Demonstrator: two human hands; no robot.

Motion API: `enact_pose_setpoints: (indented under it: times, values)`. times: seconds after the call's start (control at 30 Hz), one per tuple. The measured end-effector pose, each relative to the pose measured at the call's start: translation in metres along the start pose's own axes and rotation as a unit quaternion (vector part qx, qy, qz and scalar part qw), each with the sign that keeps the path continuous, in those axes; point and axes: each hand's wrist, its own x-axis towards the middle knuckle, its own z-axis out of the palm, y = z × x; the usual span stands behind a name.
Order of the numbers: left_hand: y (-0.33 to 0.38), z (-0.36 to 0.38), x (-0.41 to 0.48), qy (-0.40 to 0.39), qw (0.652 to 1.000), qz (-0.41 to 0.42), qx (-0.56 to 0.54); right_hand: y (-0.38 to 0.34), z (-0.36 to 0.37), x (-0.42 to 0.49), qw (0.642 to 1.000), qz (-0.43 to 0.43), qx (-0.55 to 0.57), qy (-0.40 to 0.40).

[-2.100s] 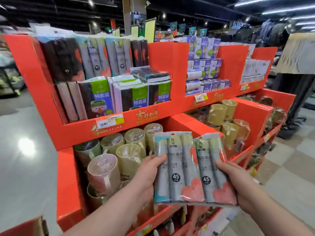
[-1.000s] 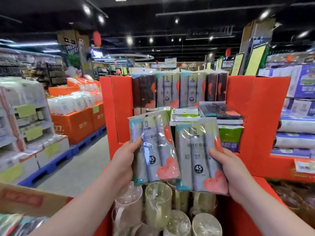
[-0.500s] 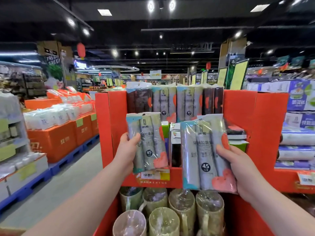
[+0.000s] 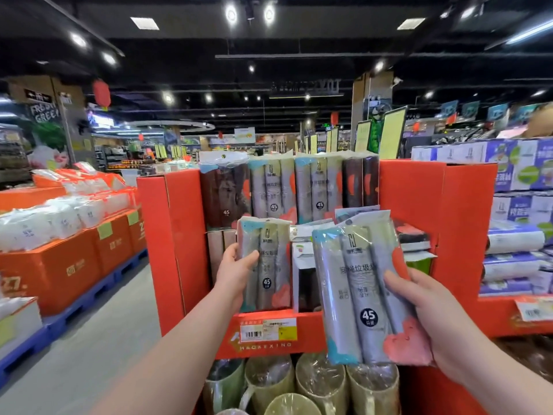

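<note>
By the shelf (image 4: 173, 250), two hands (image 4: 236, 275) (image 4: 434, 319) grip two seemingly three-roll packs (image 4: 270, 265) (image 4: 359, 295).

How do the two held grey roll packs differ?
The left grey three-roll pack stands upright at the red cardboard shelf; the right grey three-roll pack tilts, nearer the camera. The left hand grips its pack's left edge, the right hand its pack's right edge. Both are clear-wrapped, marked 45.

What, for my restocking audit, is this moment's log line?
left hand: grips left pack at orange shelf | right hand: grips right pack
</note>
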Motion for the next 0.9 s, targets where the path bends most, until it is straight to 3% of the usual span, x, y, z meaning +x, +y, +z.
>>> enact_pose_setpoints:
  times: [0.1,0.3,0.43,0.67,0.8,0.9]
  values:
    - [-0.008,0.001,0.011,-0.009,1.000,-0.013,-0.015,0.000,0.001,0.001,1.000,0.010,-0.005,0.013]
    - [-0.027,-0.008,0.019,0.087,0.991,-0.034,0.097,0.000,0.008,0.003,0.999,0.027,-0.011,0.021]
    - [-0.028,-0.008,0.026,0.088,0.974,-0.039,0.203,0.004,0.012,0.007,0.999,0.021,-0.009,0.022]
    - [-0.025,-0.005,0.024,0.081,0.970,-0.069,0.220,-0.004,0.030,0.002,0.999,0.035,0.016,-0.013]
    - [-0.020,-0.005,0.013,0.095,0.969,-0.051,0.221,-0.001,0.036,0.003,0.999,0.023,0.016,-0.038]
    - [-0.005,-0.005,-0.002,0.134,0.967,0.018,0.214,0.002,0.043,0.006,0.998,0.013,-0.001,-0.057]
